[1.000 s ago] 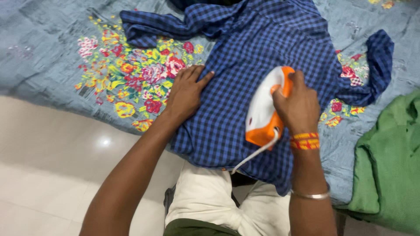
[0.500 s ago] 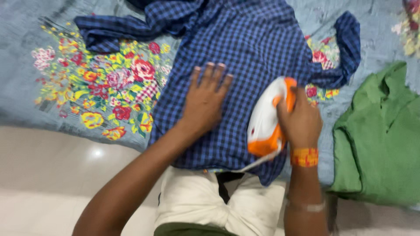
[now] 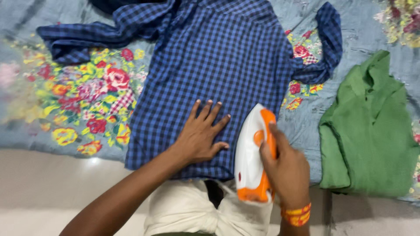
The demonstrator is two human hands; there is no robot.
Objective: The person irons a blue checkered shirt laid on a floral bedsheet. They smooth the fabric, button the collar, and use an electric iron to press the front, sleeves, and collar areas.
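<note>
Left hand [image 3: 199, 135] pressed flat, fingers spread, on blue checked cotton shirt [image 3: 218, 65]; right hand [image 3: 284, 168] gripped white-orange iron [image 3: 253, 153] at hem. Body mostly smooth, 2 sleeves crumpled.

The blue checked shirt [image 3: 218, 57] runs off the top edge of the frame, so its collar cannot be seen. The right hand [image 3: 284, 172] covers the orange handle of the iron [image 3: 253, 153], and the iron's soleplate is hidden. The flowered bedsheet [image 3: 83, 96] blurs toward the left edge. The green garment [image 3: 372, 135] is cut off at the right edge.
</note>
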